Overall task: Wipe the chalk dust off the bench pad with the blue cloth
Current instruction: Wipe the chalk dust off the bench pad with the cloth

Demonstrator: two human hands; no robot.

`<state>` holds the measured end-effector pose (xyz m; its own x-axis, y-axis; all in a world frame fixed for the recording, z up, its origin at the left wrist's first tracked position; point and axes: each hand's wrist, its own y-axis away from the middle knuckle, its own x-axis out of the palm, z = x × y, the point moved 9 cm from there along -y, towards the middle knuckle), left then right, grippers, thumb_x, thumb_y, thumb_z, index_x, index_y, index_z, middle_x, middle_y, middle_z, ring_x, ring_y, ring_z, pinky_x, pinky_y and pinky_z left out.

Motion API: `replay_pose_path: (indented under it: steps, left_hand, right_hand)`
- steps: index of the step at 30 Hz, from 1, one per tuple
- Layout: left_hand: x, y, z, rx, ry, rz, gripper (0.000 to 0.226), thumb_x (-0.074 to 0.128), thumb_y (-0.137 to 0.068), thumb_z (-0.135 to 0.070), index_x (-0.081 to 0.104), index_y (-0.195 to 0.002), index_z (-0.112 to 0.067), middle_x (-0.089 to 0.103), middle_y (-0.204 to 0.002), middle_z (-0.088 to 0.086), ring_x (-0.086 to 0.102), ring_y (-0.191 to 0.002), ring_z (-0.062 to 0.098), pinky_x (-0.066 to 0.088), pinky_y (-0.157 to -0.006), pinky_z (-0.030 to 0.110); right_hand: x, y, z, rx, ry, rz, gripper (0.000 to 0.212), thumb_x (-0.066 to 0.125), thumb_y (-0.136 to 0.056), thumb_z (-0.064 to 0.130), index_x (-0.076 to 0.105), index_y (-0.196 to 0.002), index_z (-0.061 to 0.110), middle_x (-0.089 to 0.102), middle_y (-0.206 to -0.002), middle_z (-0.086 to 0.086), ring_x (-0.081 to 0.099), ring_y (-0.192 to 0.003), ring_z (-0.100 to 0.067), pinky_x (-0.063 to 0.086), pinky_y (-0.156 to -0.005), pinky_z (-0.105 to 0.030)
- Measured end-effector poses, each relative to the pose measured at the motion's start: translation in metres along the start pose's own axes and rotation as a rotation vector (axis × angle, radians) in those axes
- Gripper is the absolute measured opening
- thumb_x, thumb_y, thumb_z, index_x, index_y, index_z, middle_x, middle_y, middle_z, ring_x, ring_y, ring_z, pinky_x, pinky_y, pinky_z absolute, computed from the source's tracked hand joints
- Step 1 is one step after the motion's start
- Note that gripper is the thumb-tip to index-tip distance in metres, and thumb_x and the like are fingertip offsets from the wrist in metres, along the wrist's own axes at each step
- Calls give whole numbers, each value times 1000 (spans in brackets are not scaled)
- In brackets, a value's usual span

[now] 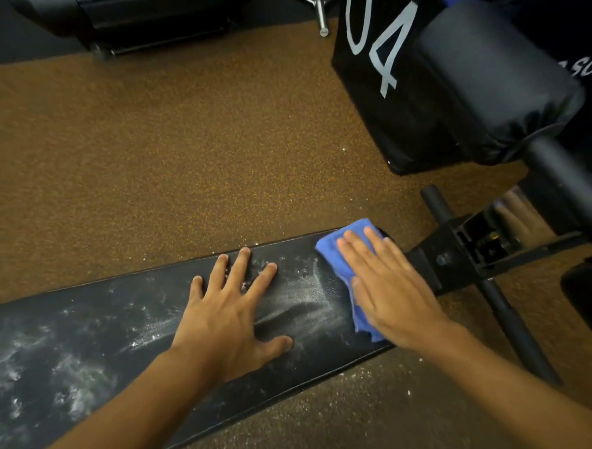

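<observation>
Where it lies folded into a thick wad on the bench pad [117, 335], the blue cloth [340, 266] looks soft and bunched, with one rounded corner poking out past the fingertips and a ragged edge showing below the palm. It sits at the end of the pad nearest the black metal frame [465, 247], and the right hand [387, 287] lies flat on top of it, fingers straight and close together, pressing it down rather than clutching it, so most of the cloth is hidden under the palm. Just beside the cloth, toward the middle of the pad, a pale fan-shaped smear of chalk dust [304, 303] streaks the black surface. The left hand [235, 314] rests on the pad on the far side of that smear from the cloth, fingers spread and straight, palm down, holding nothing. Beyond it, along the rest of the pad away from the cloth, more white chalk lies in cloudy patches. White specks also dot the brown speckled floor [154, 155] near the pad's edges. Across the floor from the pad stands a black box [373, 101] marked with large pale digits, beside a black cushioned roller [494, 83] on a dark bar.
</observation>
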<state>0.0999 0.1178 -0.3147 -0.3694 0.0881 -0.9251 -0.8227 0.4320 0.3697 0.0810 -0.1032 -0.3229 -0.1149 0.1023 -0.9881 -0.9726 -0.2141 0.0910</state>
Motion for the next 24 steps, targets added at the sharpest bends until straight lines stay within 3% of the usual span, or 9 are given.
replay_pose_path:
  steps: [4, 8, 11, 17, 21, 24]
  left_hand:
    - [0, -1, -2, 3, 11, -3, 114, 32, -67, -96, -12, -158, -43, -19, -169, 2, -11, -155, 33, 11, -123, 60]
    - [3, -2, -1, -1, -10, 3, 114, 32, -67, -97, -14, -157, -43, -21, -168, 1, -12, -155, 33, 11, -124, 58]
    - [1, -1, -3, -3, 2, -3, 114, 33, -67, -96, -13, -157, -43, -20, -168, 2, -11, -155, 33, 12, -123, 58]
    - [4, -2, -2, 7, 0, -3, 114, 30, -67, -97, -14, -157, -42, -20, -168, 2, -12, -155, 34, 11, -123, 59]
    - [3, -2, -2, -4, -17, -11, 115, 29, -66, -97, -12, -158, -42, -19, -169, 3, -10, -155, 33, 12, -123, 58]
    - [2, -1, -3, -6, 2, -15, 114, 30, -66, -97, -10, -158, -42, -17, -169, 3, -10, -156, 34, 13, -123, 59]
  right_hand:
    - [-8, -59, -12, 193, 2, -53, 65, 18, -98, 35, 25, -159, 14, 30, -165, -4, 17, -154, -33, 17, -124, -48]
    - [-1, -46, 42, -33, 56, -28, 62, 21, -102, 33, 21, -161, 14, 23, -168, -4, 12, -156, -29, 14, -125, -48]
    - [0, -7, 28, -97, -1, 21, 59, 20, -106, 32, 12, -163, 18, 11, -170, 1, -1, -157, -20, 8, -127, -45]
    - [-3, -63, -2, 223, 4, -60, 65, 14, -99, 36, 21, -161, 17, 26, -167, -2, 12, -156, -30, 14, -125, -48]
    - [1, -32, 49, 38, 39, -64, 60, 26, -104, 32, 21, -161, 13, 22, -168, -3, 10, -156, -30, 15, -125, -49]
    - [3, 12, 41, -69, 39, -9, 60, 27, -106, 32, 15, -162, 15, 13, -170, -2, 1, -157, -24, 11, -126, -46]
